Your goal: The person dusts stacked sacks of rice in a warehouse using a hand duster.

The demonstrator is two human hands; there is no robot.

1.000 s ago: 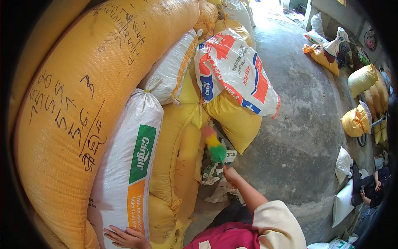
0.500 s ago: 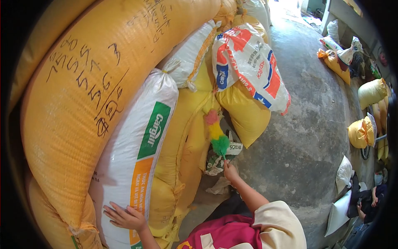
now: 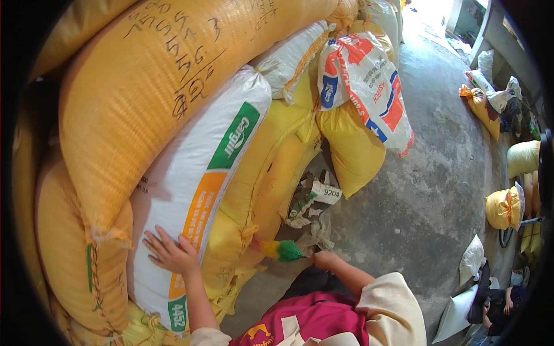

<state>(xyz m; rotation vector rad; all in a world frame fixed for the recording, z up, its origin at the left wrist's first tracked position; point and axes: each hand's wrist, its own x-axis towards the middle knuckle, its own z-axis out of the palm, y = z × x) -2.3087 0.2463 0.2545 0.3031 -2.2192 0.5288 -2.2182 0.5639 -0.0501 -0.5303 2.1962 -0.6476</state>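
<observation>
My left hand (image 3: 173,254) lies flat with spread fingers on a plump white Cargill sack (image 3: 179,190), which has a green and orange band. In my right hand (image 3: 326,260) is the handle of a fluffy duster (image 3: 287,251) coloured green, yellow and pink. Its head points left, and the pink tip reaches the side of a yellow sack (image 3: 271,207), partly blurred. A large orange sack (image 3: 133,132) with handwritten numbers bulges above the white one.
Crumpled packaging (image 3: 311,199) and clear plastic (image 3: 321,230) lie on the concrete floor (image 3: 421,196) beside the stack. A printed white bag (image 3: 369,86) drapes over a yellow sack (image 3: 352,150). More sacks (image 3: 503,209) line the right side, where another person (image 3: 499,305) sits.
My right hand has drawn the duster down and toward me, swinging its head from pointing up to pointing left. My left hand stays on the white sack. The camera view has shifted.
</observation>
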